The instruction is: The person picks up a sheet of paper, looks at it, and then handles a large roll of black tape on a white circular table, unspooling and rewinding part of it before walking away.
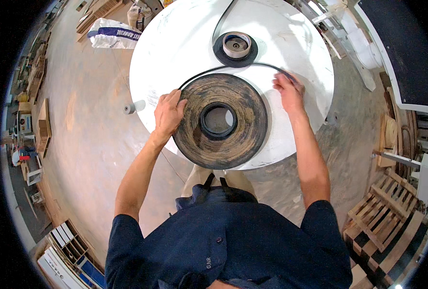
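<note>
A large coil of black banding (247,115), dusty brown on its upper face, lies flat at the near side of a round white table. At its upper left edge my left hand (169,113) is closed with the fingertips on the thin black strip (199,75). From there the strip arcs over the coil and past a smaller black roll to my right hand (289,91), which pinches it. The smaller roll (220,54) has a white tape ring (236,44) sitting on it. A second length of strip runs from this roll toward the far edge.
The round white table (161,53) has a pale marbled top. A white and blue bag (113,34) lies on the floor at the far left. Wooden pallets (385,207) stand at the lower right, and a dark panel with a white edge (411,53) is at the far right.
</note>
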The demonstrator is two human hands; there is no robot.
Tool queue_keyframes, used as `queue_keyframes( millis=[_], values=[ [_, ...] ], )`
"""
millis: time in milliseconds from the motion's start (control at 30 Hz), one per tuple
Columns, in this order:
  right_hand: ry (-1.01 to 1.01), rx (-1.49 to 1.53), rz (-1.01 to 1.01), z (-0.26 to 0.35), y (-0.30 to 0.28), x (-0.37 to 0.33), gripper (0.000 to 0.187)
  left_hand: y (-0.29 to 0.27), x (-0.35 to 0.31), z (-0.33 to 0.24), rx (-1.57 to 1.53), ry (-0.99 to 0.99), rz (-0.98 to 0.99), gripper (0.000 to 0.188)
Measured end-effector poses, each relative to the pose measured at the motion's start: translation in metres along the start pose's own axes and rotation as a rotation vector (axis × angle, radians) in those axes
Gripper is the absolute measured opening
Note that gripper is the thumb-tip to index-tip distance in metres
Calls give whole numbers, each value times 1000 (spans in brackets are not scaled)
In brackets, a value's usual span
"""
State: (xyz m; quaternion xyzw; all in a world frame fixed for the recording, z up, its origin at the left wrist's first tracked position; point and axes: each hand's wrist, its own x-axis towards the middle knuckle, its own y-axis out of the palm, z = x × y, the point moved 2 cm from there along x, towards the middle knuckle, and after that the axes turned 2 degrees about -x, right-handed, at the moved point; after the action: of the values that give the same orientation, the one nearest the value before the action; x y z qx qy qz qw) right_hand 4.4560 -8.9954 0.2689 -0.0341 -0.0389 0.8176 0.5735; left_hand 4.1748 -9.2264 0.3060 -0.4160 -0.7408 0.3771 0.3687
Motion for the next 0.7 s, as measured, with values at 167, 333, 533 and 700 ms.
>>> queue_keyframes(
  millis=[167, 333, 533, 700],
  values=[
    [339, 735, -34, -16, -54, -22, 34, 3, -3, 3, 19, 7, 41, 39],
    [456, 860, 98, 3, -102, -47, 39, 4, 6, 6, -19, 21, 112, 44],
    [188, 97, -208, 23, -134, -83, 40, 32, 18, 13, -55, 113, 54, 39],
    [62, -522, -130, -3, -88, -139, 36, 41, 57, -39, -334, 79, 370, 37]
  ],
)
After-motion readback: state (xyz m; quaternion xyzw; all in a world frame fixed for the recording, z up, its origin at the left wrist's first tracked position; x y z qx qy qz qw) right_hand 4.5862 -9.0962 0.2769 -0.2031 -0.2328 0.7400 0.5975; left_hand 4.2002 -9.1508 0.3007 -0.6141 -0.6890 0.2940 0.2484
